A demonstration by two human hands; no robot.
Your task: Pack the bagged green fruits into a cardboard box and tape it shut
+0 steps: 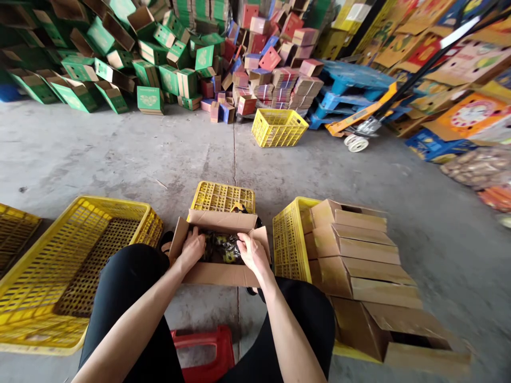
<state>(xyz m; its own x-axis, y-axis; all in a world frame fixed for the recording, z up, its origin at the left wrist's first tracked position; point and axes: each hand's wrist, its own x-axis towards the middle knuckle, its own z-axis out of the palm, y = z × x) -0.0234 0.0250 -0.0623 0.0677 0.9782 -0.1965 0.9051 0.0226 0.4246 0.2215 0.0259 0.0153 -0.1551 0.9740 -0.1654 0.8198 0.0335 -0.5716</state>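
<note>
An open brown cardboard box (217, 274) stands on the floor between my knees, its flaps spread. Dark packets with yellow spots (223, 247) lie inside it. My left hand (192, 247) reaches into the left side of the box, fingers curled down onto the contents. My right hand (251, 251) rests in the right side, fingers bent over the packets. What either hand grips is hidden. Behind the box stands an upturned yellow crate (222, 197).
A large yellow crate (75, 266) lies at my left. A second yellow crate (291, 239) at my right holds a row of empty cardboard boxes (359, 260). A red stool (203, 351) sits under me. Piles of green and pink cartons, a yellow basket (278, 127) and a pallet jack (361, 127) stand beyond.
</note>
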